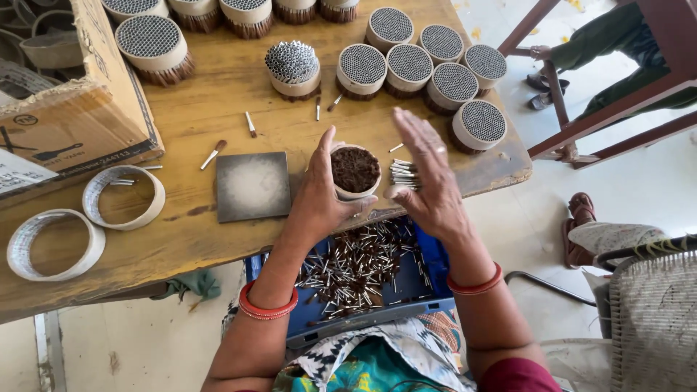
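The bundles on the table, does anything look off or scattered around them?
One bundle in the back row stands out: its silvery tubes sit uneven and raised, while the neighbouring bundles are flush. A few loose sticks lie scattered on the wooden table in front of it.

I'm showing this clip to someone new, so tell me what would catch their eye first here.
First the two hands at the table edge: the left hand wraps a paper ring packed with brown-tipped tubes, while the right hand is open beside it, near a small stack of loose tubes. Behind them, finished round bundles cluster on the wooden table. Below, a blue tray on the lap holds loose tubes.
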